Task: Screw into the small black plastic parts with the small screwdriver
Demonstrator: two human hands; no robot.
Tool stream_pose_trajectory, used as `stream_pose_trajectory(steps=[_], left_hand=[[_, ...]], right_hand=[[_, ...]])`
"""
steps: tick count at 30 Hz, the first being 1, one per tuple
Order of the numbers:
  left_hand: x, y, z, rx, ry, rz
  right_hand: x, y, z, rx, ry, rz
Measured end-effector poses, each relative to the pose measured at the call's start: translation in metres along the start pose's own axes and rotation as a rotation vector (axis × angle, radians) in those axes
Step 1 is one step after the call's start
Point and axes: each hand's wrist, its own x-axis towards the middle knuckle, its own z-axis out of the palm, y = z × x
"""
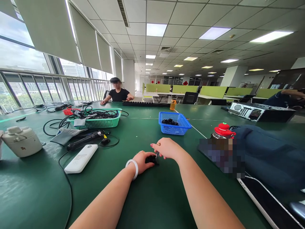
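My left hand (142, 161), with a white band at its wrist, is closed around a small black part (151, 159) on the green tabletop. What kind of part it is, I cannot make out. My right hand (167, 148) hovers just to the right, with thumb and fingers pinched on a tiny greyish piece (157, 154) at the black part's right end. Its index finger sticks out to the left. Beyond both hands stands a blue plastic basket (175, 128) with several small black parts (170, 122) inside.
On the left are a green basket (105, 122) of black cables, a white power bank (81, 158), a black cylindrical device (83, 141) and a white bottle (22, 141). At right lie a red-lidded jar (223, 131), dark cloth (267, 152) and a tablet (271, 200). A person (118, 92) sits across.
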Motion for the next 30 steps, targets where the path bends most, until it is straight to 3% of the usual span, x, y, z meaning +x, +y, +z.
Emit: stream_pose_trajectory(steps=[5,12,20,24,30], left_hand=[[-0.003,0.004,-0.003,0.001,0.028,-0.003],[-0.006,0.008,-0.005,-0.022,0.074,0.044],[-0.001,0.000,0.002,0.042,0.017,0.048],[-0.001,0.001,0.000,0.021,0.012,0.072],[-0.002,0.005,-0.003,0.022,0.072,0.103]], right_hand=[[0.006,0.000,0.000,-0.021,0.116,0.022],[0.009,0.000,0.005,-0.012,0.149,0.040],[-0.002,0.001,-0.006,0.095,-0.058,-0.128],[-0.003,0.003,-0.008,0.125,-0.129,-0.111],[0.003,0.009,-0.006,0.136,-0.066,-0.087]])
